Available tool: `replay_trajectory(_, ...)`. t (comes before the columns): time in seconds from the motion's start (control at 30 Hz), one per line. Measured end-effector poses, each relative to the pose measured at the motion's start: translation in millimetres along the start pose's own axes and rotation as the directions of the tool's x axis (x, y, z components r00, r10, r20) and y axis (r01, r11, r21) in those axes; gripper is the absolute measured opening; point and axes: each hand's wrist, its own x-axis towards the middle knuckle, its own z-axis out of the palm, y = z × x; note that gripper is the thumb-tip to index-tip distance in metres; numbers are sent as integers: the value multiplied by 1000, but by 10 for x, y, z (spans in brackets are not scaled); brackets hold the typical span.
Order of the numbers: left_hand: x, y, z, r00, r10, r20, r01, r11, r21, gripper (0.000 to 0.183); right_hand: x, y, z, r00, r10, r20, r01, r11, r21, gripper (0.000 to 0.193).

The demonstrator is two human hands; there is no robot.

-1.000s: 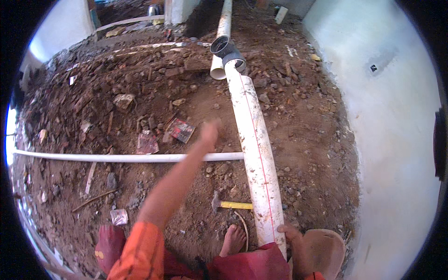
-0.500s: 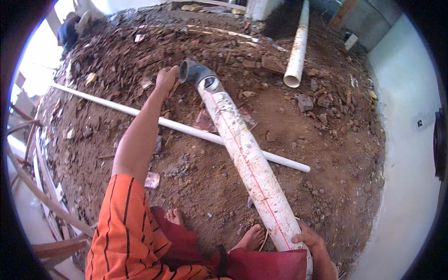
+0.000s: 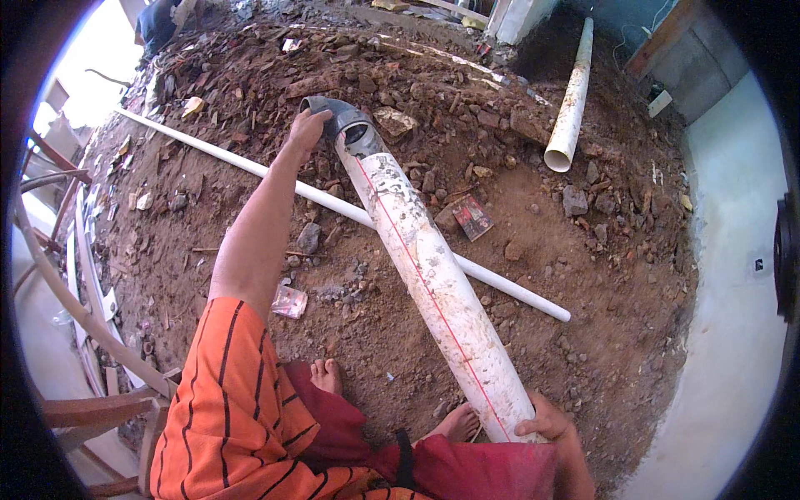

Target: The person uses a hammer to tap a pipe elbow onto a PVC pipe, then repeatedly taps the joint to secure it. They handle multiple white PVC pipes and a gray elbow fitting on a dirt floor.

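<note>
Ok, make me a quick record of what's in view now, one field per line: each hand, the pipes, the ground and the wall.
Left hand: holding the grey elbow on the far end of the thick white pipe
Right hand: gripping the thick white pipe near its lower visible end
Thin white pipe: crossing beneath the thick one
Separate pipe: lying apart, upper right
Ground: brown soil, rubble
Wall: pale, right side

Building site: bare earth floor (image 3: 617, 358), broken rubble (image 3: 250, 92), plastered wall (image 3: 729, 300), thick white pipe (image 3: 443, 292).
</note>
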Motion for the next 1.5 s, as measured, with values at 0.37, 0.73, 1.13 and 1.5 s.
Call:
replay_trajectory(0.37,-172,146,373,873,460,164,-482,866,134,34,-184,200,135,994,-55,-97,63,994,92,114)
replay_trajectory(0.73,-208,365,520,981,138,136,-121,985,-126,38,-361,327,-23,981,15,-194,-29,997,-70,106)
replay_trajectory(1.13,-1272,879,304,531,440,724,-839,391,377,64,-349,-597,-517,979,-195,-62,114,772,-625,100)
replay_trajectory(1.5,-2742,858,724,77,-152,985,-847,511,145,121,109,-1400,-737,958,-166,234,285,463,-839,100)
